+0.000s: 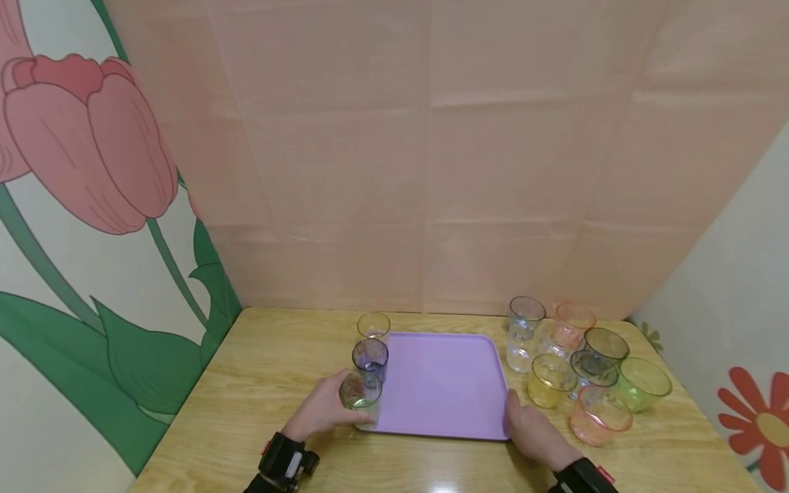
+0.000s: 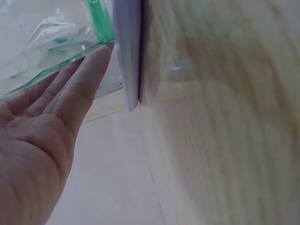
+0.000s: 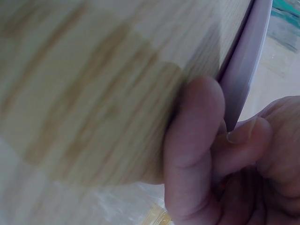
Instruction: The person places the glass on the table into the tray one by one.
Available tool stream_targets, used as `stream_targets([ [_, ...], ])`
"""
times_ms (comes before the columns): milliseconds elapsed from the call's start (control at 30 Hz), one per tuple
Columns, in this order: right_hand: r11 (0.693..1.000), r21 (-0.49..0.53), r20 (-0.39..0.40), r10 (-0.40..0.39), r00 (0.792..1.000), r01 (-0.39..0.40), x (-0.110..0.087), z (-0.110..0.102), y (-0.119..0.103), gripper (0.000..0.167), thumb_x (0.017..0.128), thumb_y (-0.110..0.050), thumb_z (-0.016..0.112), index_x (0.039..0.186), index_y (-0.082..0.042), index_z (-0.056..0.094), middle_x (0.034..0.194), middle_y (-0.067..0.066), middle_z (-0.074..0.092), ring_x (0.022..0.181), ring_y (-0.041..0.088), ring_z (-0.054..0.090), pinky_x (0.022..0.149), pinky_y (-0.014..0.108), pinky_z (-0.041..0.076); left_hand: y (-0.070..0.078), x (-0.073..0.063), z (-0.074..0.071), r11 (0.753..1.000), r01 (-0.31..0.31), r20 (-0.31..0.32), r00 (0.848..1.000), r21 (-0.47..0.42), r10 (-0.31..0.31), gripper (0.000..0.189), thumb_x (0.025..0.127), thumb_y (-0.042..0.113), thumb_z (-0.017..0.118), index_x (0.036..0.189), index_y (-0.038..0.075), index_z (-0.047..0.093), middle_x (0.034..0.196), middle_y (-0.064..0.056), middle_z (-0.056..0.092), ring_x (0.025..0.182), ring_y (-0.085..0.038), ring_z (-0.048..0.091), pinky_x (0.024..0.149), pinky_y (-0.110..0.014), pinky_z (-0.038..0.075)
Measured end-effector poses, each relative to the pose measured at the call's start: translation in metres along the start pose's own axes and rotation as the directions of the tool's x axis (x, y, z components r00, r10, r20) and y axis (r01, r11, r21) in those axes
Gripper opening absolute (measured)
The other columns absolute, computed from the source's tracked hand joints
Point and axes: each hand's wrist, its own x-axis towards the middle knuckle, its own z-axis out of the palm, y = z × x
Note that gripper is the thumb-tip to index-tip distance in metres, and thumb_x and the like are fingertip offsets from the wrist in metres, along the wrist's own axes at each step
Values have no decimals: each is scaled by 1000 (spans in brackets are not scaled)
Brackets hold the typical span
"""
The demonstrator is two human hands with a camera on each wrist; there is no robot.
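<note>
A lilac tray (image 1: 440,387) lies flat on the wooden table. At its front left corner my left hand (image 1: 327,409) holds a clear green-tinted glass (image 1: 360,392), thumb in front and fingers round the far side. In the left wrist view, the fingers (image 2: 77,93) lie along the glass, close to the tray's edge. Behind this glass, along the tray's left side, stand a purple-tinted glass (image 1: 370,356) and a yellowish one (image 1: 373,324). My right hand (image 1: 536,428) grips the tray's front right edge, its fingers (image 3: 194,126) curled there in the right wrist view.
Several glasses crowd the table right of the tray: a tall purple-rimmed one (image 1: 524,335), a yellow one (image 1: 550,383), a green one (image 1: 641,387) and a pink one (image 1: 599,418) among them. A beige sheet (image 1: 425,171) hangs behind the table (image 1: 259,363).
</note>
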Motion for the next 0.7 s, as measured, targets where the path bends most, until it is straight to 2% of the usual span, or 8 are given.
stream_targets([
  [100,1000,-16,4,4,1000,-4,1,1,1,39,88,6,62,120,22,46,59,12,53,51,29,58,43,43,50,-2,2,3,1000,8,-9,1000,17,-8,80,69,48,92,128,6,60,114,-2,68,105,-21,64,90,-45,57],
  [267,1000,-12,28,17,999,-17,1,0,0,39,90,5,60,121,23,45,59,10,53,50,25,56,42,41,49,-5,5,8,999,22,15,1000,47,-23,85,68,52,91,131,4,59,114,-4,68,105,-21,64,89,-44,58],
  [533,999,4,87,39,995,-40,0,0,0,41,93,3,59,124,23,42,59,6,51,50,20,53,43,37,48,-2,4,8,998,-2,58,998,55,-2,87,67,49,92,133,3,57,113,-4,68,104,-22,65,88,-42,57],
  [700,1000,-8,57,23,998,-23,0,1,1,40,91,4,61,122,23,44,58,6,50,49,21,53,42,38,48,0,5,8,998,28,50,998,53,-31,91,68,47,92,136,0,55,117,-9,68,107,-27,65,92,-49,57],
])
